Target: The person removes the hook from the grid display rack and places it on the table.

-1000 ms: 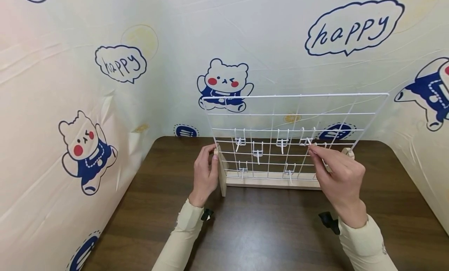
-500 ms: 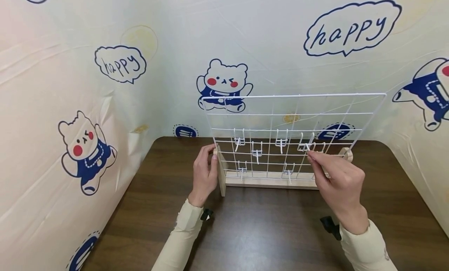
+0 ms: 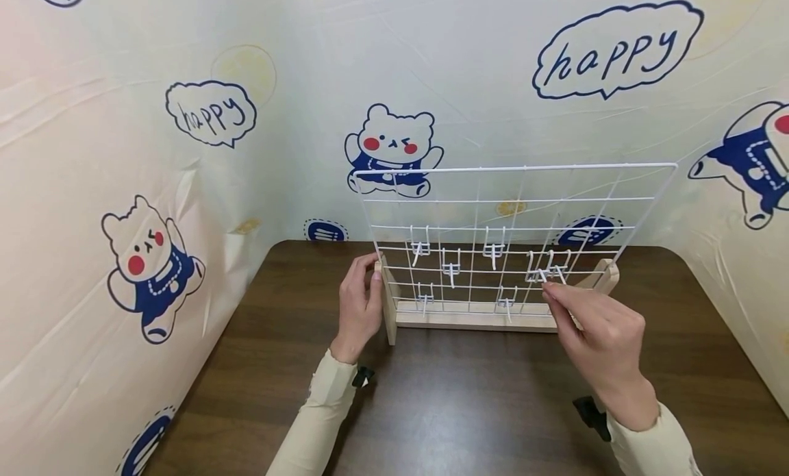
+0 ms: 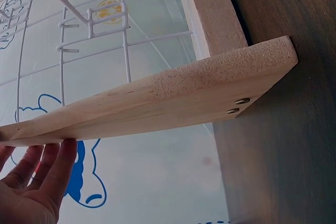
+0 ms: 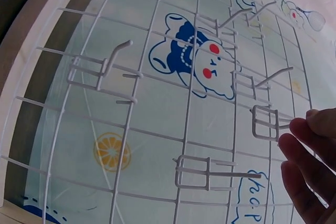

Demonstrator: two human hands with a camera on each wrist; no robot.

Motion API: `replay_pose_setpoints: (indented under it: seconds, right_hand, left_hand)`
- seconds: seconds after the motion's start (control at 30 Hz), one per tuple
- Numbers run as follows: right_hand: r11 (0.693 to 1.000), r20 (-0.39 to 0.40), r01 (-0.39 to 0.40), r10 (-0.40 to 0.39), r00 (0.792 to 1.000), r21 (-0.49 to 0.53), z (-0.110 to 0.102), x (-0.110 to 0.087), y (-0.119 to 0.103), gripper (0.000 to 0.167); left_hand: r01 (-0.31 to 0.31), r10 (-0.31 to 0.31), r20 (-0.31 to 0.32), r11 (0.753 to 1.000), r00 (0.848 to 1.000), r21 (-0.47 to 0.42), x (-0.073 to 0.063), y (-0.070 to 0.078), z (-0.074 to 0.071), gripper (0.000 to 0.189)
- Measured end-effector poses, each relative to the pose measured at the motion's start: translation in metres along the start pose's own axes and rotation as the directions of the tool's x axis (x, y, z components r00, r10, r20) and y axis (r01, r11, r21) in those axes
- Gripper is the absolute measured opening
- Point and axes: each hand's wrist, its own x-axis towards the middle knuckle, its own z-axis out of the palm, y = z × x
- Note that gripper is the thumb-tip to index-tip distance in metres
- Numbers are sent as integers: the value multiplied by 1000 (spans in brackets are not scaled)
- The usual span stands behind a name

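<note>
A white wire grid rack stands upright in a pale wooden stand, with several white wire hooks hung on its bars. My right hand pinches the prong of one hook between thumb and fingertips, at the grid's lower right. In the right wrist view that hook lies against the bars, its prong running into the fingertips. Beside it hangs another hook. My left hand holds the stand's left upright; in the left wrist view its fingertips touch the wood.
The rack stands on a dark brown wooden table. A pale cloth printed with bears and "happy" bubbles surrounds the table's back and sides. Other hooks hang across the left and middle of the grid.
My right hand has moved down along the grid with the pinched hook, uncovering the hook beside it and the right upright. My left hand has stayed in place.
</note>
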Motion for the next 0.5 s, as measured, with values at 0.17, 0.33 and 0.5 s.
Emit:
replay_pose_setpoints:
  seconds: [0.17, 0.33, 0.5]
  right_hand:
    - [1000, 20, 8, -8, 1000, 9, -2, -6, -2, 41]
    - [1000, 28, 16, -16, 999, 8, -2, -10, -3, 42]
    - [1000, 25, 25, -25, 999, -3, -1, -14, -3, 43]
  left_hand:
    - [-1, 1, -5, 1000, 1000, 1, 0, -1, 0, 29]
    - [-1, 1, -3, 1000, 1000, 6, -1, -1, 0, 29]
    - [-10, 10, -12, 1000, 1000, 4, 0, -2, 1, 29]
